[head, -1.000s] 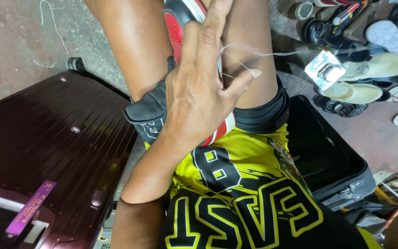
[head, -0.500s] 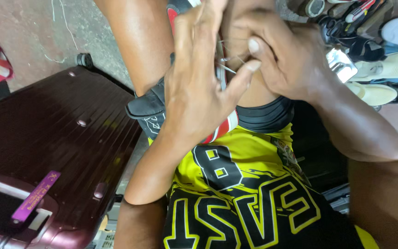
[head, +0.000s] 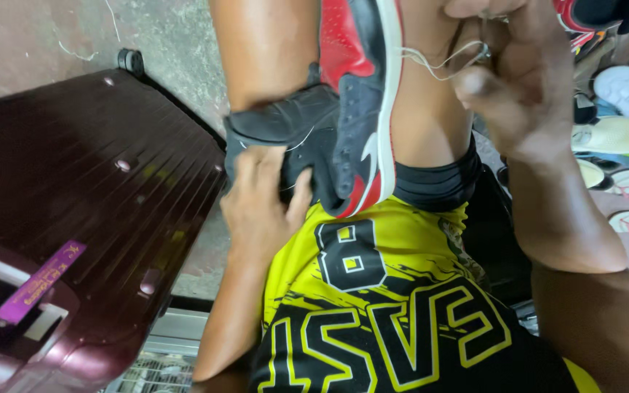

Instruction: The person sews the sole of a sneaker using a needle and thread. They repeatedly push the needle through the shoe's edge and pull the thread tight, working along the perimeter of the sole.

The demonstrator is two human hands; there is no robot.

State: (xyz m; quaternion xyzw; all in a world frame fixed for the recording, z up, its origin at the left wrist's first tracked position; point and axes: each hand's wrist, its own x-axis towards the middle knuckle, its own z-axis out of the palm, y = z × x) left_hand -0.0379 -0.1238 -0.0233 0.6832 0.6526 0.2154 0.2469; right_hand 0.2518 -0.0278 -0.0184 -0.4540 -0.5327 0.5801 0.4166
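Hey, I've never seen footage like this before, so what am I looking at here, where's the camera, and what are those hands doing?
There is no machine here: the camera sits on a person's head and looks down at their own lap and two bare hands. The left hand grips the black heel end of a red, black and white sneaker wedged between the knees. The right hand is raised and pinches a thin white thread that runs toward the shoe. The person wears yellow and black shorts. Beside the left leg lies a dark maroon suitcase on the concrete floor. At the far right other shoes and sandals lie scattered.
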